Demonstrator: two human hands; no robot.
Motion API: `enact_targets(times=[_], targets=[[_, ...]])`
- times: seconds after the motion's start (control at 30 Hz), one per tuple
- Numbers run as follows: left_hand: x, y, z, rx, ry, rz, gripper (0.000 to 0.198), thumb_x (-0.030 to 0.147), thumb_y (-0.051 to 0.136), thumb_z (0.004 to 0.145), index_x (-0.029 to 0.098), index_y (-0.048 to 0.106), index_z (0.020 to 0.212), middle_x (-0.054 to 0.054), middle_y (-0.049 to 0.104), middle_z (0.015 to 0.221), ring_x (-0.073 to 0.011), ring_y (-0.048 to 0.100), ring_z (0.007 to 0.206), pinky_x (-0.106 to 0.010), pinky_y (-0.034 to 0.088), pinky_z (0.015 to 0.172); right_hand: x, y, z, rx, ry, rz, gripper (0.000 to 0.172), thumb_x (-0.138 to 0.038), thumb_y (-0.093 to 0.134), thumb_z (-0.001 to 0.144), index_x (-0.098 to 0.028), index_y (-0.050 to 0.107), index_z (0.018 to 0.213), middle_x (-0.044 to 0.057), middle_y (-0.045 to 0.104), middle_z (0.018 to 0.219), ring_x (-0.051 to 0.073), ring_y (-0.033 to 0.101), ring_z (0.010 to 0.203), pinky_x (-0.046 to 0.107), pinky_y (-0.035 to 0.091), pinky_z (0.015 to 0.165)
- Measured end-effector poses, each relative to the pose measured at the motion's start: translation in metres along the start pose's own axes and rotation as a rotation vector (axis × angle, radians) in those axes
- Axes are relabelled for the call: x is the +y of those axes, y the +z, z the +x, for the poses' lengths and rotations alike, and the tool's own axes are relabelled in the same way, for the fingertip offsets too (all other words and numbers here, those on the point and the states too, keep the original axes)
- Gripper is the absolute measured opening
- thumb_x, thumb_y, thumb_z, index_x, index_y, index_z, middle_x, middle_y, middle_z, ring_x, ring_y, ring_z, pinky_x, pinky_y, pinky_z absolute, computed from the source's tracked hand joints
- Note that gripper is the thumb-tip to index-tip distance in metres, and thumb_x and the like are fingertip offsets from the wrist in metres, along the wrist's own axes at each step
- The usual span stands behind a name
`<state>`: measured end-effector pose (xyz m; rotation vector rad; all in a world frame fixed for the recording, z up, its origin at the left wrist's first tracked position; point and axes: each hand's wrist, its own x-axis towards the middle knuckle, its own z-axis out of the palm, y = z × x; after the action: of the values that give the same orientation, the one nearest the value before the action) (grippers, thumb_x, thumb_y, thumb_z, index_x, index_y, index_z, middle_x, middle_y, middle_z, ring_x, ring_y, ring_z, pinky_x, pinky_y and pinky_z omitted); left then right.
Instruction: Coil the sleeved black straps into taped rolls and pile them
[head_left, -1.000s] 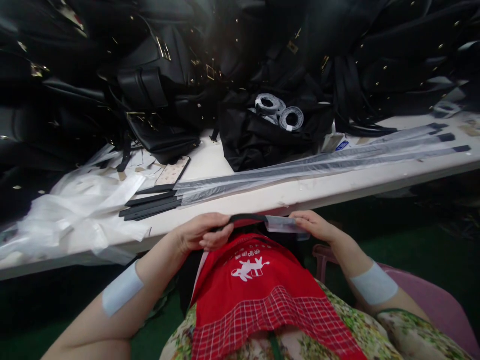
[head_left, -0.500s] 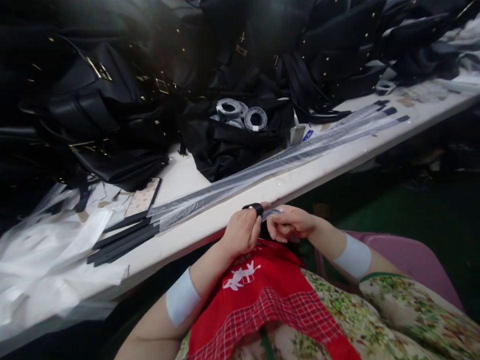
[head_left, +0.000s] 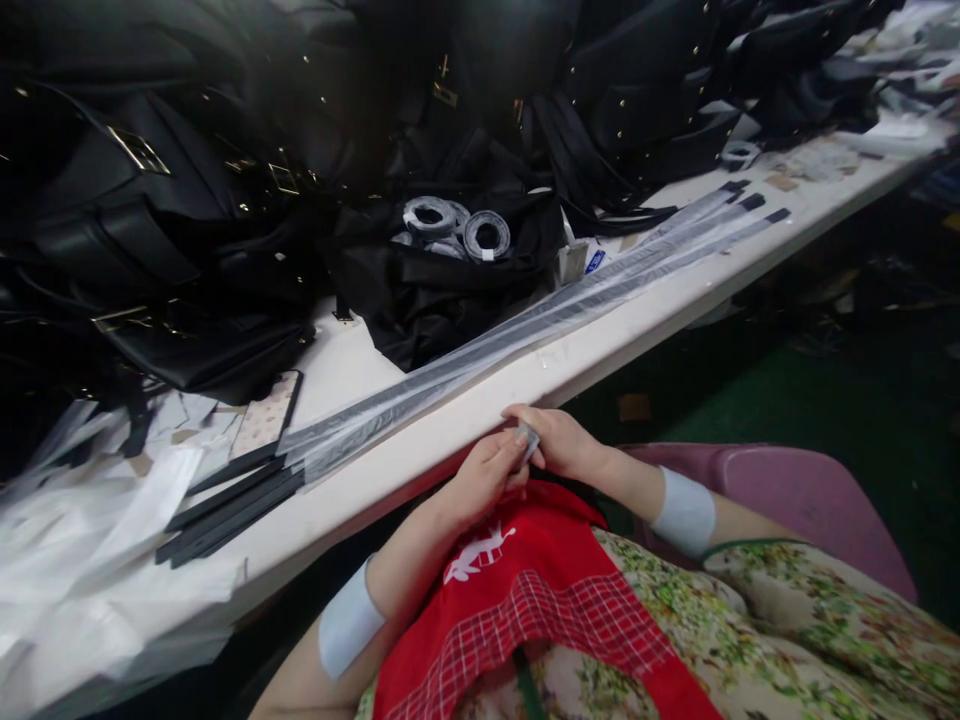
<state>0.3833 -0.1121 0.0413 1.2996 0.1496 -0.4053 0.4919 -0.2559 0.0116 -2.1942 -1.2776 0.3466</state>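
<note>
Close together at the table's front edge, above my red apron (head_left: 487, 590), my two hands meet around a small film-wrapped piece (head_left: 529, 438). It looks grey and shiny; most of it is hidden by fingers. My left hand (head_left: 484, 478) is closed, with its thumb and fingertips pinching the piece. From the other side my right hand (head_left: 564, 442) is closed on it too, its fingers curled and partly hidden. Just beyond them, long black straps (head_left: 225, 515) lie along the table, their middle stretches wrapped in clear film (head_left: 450, 375).
Black bags with gold buckles (head_left: 187, 200) are heaped along the back of the white table (head_left: 352, 350). Rolls of film (head_left: 486, 236) rest on black material. White paper and plastic (head_left: 90, 560) cover the table's left end. A pink chair (head_left: 802, 510) stands at the right.
My hands have come together, and the black end that stuck out of my left hand no longer shows. The grey film-wrapped piece now shows between the fingertips. The view has shifted slightly.
</note>
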Motion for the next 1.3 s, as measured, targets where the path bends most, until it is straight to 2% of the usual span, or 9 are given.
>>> enact_targets(times=[0.17,0.33,0.43,0.53,0.77,0.87,0.97,1.1,1.3], targets=[[0.001,0.004,-0.004,-0.038,-0.024,-0.142,0.047,0.059,0.048,0.089,0.014,0.06,0.08,0.008,0.043,0.043,-0.0066,0.037,0.036,-0.024,0.046,0.054,0.011,-0.011,0.005,-0.006,0.127,-0.139,0.025,-0.032,0.04,0.099,-0.018,0.06,0.104,0.009,0.072,0.084,0.021,0.066,0.077,0.027,0.042,0.068],[0.02,0.007,0.008,0.151,0.18,-0.254,0.045,0.055,0.045,0.092,0.014,0.062,0.093,0.008,0.044,0.05,-0.008,0.041,0.041,-0.03,0.05,0.064,-0.002,0.005,0.003,-0.281,0.059,0.419,0.029,-0.034,0.044,0.097,-0.016,0.065,0.088,0.005,0.069,0.081,0.017,0.062,0.077,0.025,0.043,0.07],[0.025,-0.002,0.019,0.451,0.44,0.042,0.042,0.048,0.036,0.096,0.014,0.057,0.11,0.003,0.052,0.065,-0.0129,0.051,0.056,-0.034,0.05,0.074,-0.029,0.016,-0.01,-0.564,0.009,0.793,0.042,-0.048,0.047,0.095,-0.013,0.069,0.087,0.001,0.062,0.066,0.012,0.056,0.063,0.023,0.044,0.062],[0.01,-0.012,0.021,0.626,0.566,0.59,0.039,0.04,0.032,0.098,0.014,0.056,0.114,-0.003,0.059,0.073,-0.0192,0.058,0.07,-0.04,0.048,0.084,-0.045,0.001,-0.023,-0.636,0.025,1.109,0.049,-0.054,0.05,0.092,-0.011,0.071,0.092,-0.005,0.047,0.049,0.007,0.041,0.043,0.019,0.034,0.046],[-0.003,-0.001,0.012,0.38,0.495,1.059,0.037,0.04,0.035,0.093,0.015,0.062,0.087,-0.009,0.063,0.072,-0.024,0.06,0.068,-0.038,0.049,0.068,-0.01,-0.042,-0.007,-0.307,0.101,1.167,0.05,-0.056,0.053,0.087,-0.011,0.067,0.07,-0.007,0.036,0.034,0.006,0.027,0.028,0.02,0.024,0.035],[0.01,0.002,0.009,0.369,0.279,0.69,0.048,0.047,0.028,0.096,0.018,0.06,0.075,0.0,0.052,0.053,-0.0158,0.05,0.049,-0.029,0.044,0.055,0.005,-0.045,0.006,0.075,0.198,0.698,0.036,-0.049,0.06,0.082,-0.013,0.065,0.082,0.001,0.058,0.055,0.014,0.052,0.046,0.026,0.044,0.048],[0.017,0.004,0.005,0.234,0.135,0.149,0.058,0.062,0.029,0.092,0.017,0.058,0.069,0.007,0.035,0.038,-0.0102,0.034,0.035,-0.024,0.038,0.043,0.007,-0.04,0.01,0.353,0.066,0.247,0.041,-0.032,0.066,0.077,-0.016,0.059,0.114,0.014,0.065,0.106,0.027,0.061,0.099,0.041,0.05,0.088],[0.025,0.009,0.004,0.12,0.134,-0.253,0.057,0.066,0.041,0.087,0.015,0.06,0.071,0.011,0.03,0.035,-0.0061,0.025,0.03,-0.023,0.042,0.042,-0.008,-0.007,0.001,-0.087,-0.025,0.392,0.023,-0.032,0.057,0.086,-0.016,0.064,0.101,0.011,0.068,0.098,0.026,0.063,0.096,0.04,0.051,0.088],[0.014,-0.005,0.011,0.783,0.5,-0.127,0.056,0.061,0.031,0.094,0.014,0.059,0.099,0.003,0.054,0.057,-0.0124,0.053,0.05,-0.029,0.05,0.061,-0.059,0.018,-0.018,-0.666,-0.022,0.922,0.043,-0.046,0.042,0.097,-0.014,0.069,0.106,0.006,0.067,0.08,0.014,0.062,0.069,0.025,0.051,0.066]])
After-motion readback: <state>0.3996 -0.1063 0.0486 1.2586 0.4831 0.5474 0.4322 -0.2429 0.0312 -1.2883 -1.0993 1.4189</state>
